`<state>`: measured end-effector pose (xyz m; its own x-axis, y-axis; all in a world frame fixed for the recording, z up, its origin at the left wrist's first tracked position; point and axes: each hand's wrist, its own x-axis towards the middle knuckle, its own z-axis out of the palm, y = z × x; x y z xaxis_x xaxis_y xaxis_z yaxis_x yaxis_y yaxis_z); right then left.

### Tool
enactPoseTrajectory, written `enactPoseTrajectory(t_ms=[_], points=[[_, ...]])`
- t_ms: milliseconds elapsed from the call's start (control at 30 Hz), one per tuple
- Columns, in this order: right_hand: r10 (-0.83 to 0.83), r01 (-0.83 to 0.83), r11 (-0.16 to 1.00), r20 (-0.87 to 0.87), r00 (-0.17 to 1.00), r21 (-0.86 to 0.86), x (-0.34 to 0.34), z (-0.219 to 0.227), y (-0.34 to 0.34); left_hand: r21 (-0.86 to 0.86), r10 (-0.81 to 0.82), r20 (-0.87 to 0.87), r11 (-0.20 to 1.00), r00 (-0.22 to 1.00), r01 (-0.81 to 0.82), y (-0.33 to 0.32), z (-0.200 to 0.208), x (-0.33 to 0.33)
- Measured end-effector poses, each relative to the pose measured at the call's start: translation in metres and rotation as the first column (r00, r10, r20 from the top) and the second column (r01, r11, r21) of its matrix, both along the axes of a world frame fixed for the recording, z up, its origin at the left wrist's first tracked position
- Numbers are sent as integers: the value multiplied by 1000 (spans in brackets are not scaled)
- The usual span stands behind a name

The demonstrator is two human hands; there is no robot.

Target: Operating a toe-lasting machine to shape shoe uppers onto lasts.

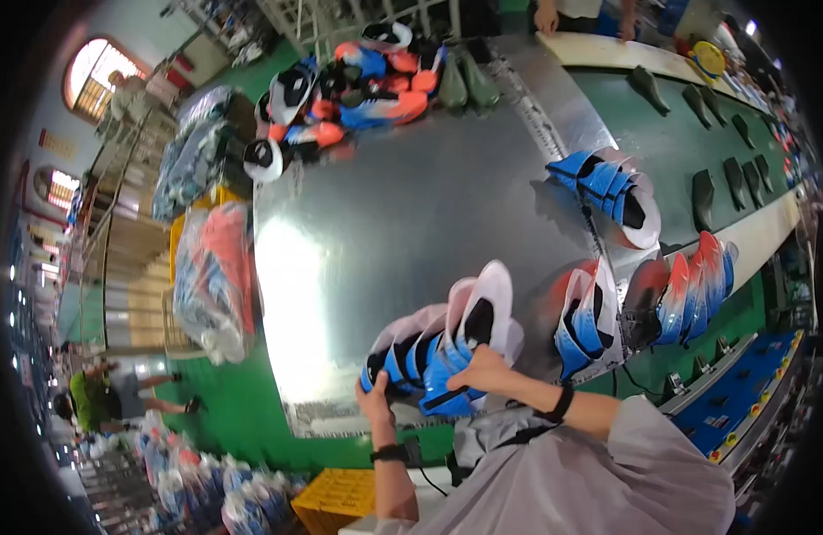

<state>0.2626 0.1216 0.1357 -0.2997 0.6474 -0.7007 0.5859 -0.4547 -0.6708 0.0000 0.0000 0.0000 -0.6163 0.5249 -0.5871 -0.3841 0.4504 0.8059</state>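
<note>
A nested row of blue shoe uppers (411, 357) with black linings and pale pink-white collars lies at the near edge of the metal table (403, 223). My left hand (376, 399) grips the left end of this row, its thumb against the blue side. At the row's right end, my right hand (485, 371) is closed on the nearest blue upper (454, 373), fingers partly hidden behind it. Just to the right stands a small group of blue and red uppers (583, 321), apart from my hands.
Blue uppers (608, 189) lie across the table's right seam, and red-blue uppers (692, 290) stand beyond. Orange-blue shoes (385, 109) and dark green shoe lasts (466, 82) pile at the far edge. More lasts (702, 198) lie on a green conveyor (625, 98). Bagged parts (213, 281) stand left.
</note>
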Motion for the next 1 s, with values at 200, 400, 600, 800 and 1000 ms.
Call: enactPoseTrajectory(t_ms=[200,400,600,800,1000], points=[[54,-55,963,11,999,264,-31,-15,78,245,34,137,967,990,-67,110,32,24],[-17,17,908,-4,1000,419,46,-10,263,421,-135,199,906,971,40,325,40,105],[-81,-4,823,124,989,569,124,5,398,432,-240,146,888,960,156,478,28,187],[-217,38,751,192,957,659,222,25,465,472,-459,118,806,881,357,566,34,291],[-538,386,549,-40,842,741,289,99,437,495,-663,163,695,730,521,555,42,310]])
